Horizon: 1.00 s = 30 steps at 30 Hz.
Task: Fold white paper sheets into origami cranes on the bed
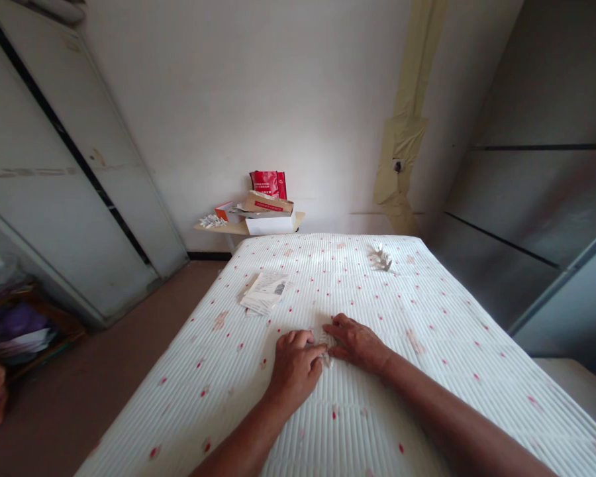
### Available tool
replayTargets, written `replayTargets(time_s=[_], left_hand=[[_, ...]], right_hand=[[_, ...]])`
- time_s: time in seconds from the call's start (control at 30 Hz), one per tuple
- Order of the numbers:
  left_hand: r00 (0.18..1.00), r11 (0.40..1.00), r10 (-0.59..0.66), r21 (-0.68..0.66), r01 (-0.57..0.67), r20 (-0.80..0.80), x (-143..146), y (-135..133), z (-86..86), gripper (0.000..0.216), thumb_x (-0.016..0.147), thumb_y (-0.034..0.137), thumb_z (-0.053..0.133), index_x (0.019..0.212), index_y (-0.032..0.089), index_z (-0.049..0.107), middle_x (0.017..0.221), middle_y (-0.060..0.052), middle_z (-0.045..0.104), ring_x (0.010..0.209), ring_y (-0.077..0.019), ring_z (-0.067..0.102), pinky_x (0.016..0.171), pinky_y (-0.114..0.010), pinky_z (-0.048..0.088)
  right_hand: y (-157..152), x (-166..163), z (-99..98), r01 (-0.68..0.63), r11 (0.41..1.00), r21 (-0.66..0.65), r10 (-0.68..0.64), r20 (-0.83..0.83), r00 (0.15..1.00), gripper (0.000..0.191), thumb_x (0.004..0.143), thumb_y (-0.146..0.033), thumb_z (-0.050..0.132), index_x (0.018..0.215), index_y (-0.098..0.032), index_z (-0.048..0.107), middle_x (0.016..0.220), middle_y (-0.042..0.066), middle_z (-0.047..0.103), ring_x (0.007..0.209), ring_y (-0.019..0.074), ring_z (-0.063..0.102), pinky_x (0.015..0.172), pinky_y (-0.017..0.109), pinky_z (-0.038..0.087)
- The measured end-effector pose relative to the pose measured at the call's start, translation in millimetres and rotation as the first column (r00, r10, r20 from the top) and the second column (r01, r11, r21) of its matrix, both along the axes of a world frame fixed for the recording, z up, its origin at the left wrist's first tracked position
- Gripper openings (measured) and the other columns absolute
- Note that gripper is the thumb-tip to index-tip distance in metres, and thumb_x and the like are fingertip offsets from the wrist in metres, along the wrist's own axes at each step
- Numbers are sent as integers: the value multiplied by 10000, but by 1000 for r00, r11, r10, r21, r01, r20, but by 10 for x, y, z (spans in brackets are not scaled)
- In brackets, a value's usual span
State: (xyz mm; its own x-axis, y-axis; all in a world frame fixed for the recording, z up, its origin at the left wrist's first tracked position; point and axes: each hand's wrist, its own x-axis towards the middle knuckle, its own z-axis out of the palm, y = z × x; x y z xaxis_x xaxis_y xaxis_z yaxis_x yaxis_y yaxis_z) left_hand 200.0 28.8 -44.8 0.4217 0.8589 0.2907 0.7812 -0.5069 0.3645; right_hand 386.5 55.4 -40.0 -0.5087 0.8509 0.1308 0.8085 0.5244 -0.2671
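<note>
Small paper (328, 362): held now by left hand (296, 366) and right hand (360, 343), fingers half-curled; seemingly mid-fold.
Folded pieces (381, 258): apparently done, beyond the grip, rightward.
Printed sheets (267, 292): flat, seemingly unworked, beyond it, leftward.

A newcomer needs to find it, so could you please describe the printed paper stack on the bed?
On the white, red-spotted bed cover, look beyond the person's left hand. There lies the printed paper stack, its edges uneven. Its flatness and the dark picture on top set it apart from the spiky pale cluster farther right.
</note>
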Motion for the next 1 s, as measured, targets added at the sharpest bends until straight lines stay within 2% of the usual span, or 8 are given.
replayTargets(time_s=[0.17, 0.33, 0.5, 0.63, 0.9, 1.0], left_hand=[[1000, 1000, -1, 16, 0, 18, -4, 0, -5, 291, 758, 177, 523, 958, 334, 663, 948, -24, 559, 972, -190, 467, 891, -374, 317], [1000, 1000, 17, 8, -17, 26, 9, 36, 6, 220, 783, 223, 527, 886, 334, 687, 914, -18, 566, 924, -178, 478, 862, -356, 325], [995, 994, 96, -49, -95, 16, 65, 99, 21, 134, 745, 251, 593, 768, 324, 702, 850, 1, 581, 884, -168, 488, 848, -344, 321], [988, 984, 156, -80, -156, -12, 112, 76, 40, 99, 708, 292, 637, 779, 318, 700, 859, 4, 582, 905, -173, 488, 865, -348, 310], [990, 987, 140, -81, -141, -17, 70, 27, -4, 273, 629, 329, 694, 900, 354, 674, 955, 10, 575, 963, -185, 492, 925, -367, 299], [993, 988, 117, -98, -119, -22, 45, 20, -5, 339, 587, 376, 718, 922, 361, 667, 999, 9, 571, 998, -199, 489, 946, -385, 293]], right_hand=[[2, 18, 37, -22, 999, -41, 22, -4, 1000, 486, 757, -361, 598, 1214, -228, 503, 1119, 101, 502, 953, 209, 556, 794, 300, 469], [14, 44, 61, -49, 995, -90, 49, 3, 999, 609, 706, -421, 639, 1256, -227, 464, 1165, 106, 474, 1009, 233, 532, 833, 320, 453], [27, 58, 65, -49, 989, -138, 52, 14, 999, 702, 664, -473, 661, 1281, -216, 444, 1211, 119, 444, 1060, 255, 507, 875, 343, 430], [39, 53, 69, -51, 984, -169, 54, 10, 998, 770, 615, -494, 688, 1288, -215, 438, 1203, 116, 444, 1030, 266, 520, 860, 358, 437], [117, 92, 123, -107, 960, -257, 96, -54, 994, 807, 566, -503, 713, 1270, -197, 465, 1201, 117, 438, 1042, 269, 507, 866, 354, 426], [160, 124, 150, -133, 948, -288, 111, -89, 990, 689, 645, -441, 685, 1251, -181, 486, 1183, 120, 456, 1044, 254, 506, 871, 344, 419]])
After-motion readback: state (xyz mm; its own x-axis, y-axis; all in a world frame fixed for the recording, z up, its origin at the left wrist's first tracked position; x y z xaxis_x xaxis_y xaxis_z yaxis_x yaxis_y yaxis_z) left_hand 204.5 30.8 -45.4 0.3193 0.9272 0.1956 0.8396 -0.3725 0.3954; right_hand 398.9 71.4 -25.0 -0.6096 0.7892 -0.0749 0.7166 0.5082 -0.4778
